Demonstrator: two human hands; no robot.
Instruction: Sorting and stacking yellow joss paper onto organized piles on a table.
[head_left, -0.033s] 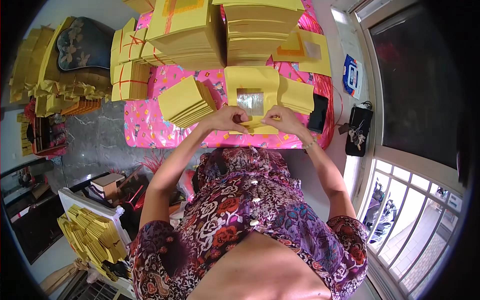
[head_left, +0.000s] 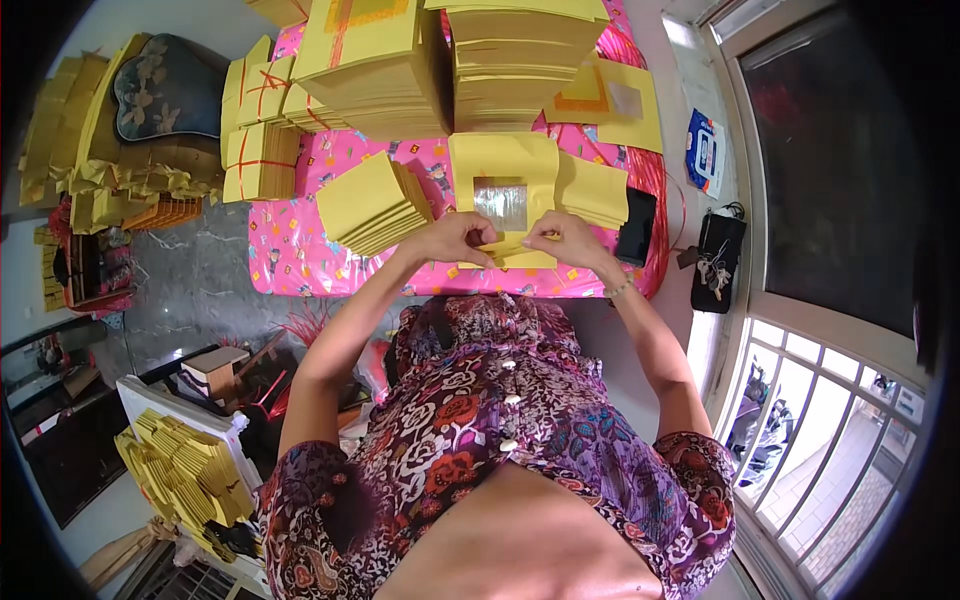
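Paper blank (head_left: 505,155), yellow with clear window (head_left: 500,204), lay on pink-covered bench (head_left: 310,268) between left stack (head_left: 362,205) and right stack (head_left: 592,190). Left hand (head_left: 452,238), right hand (head_left: 568,240): both grips clamped on near edge. Paper blank looked light, pliable, crease-prone; best held there, clear of window.

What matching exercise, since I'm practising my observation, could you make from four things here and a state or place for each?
Things:
1. windowed yellow sheet
2. keys
3. black phone-like object
4. small yellow bundle, left of the tall stacks

States or places:
A. bound in red
B. lying on a black pouch
C. pinched by the left hand and right hand
D. lying near the right edge of the pink table cover

Pairs: 1-C, 2-B, 3-D, 4-A
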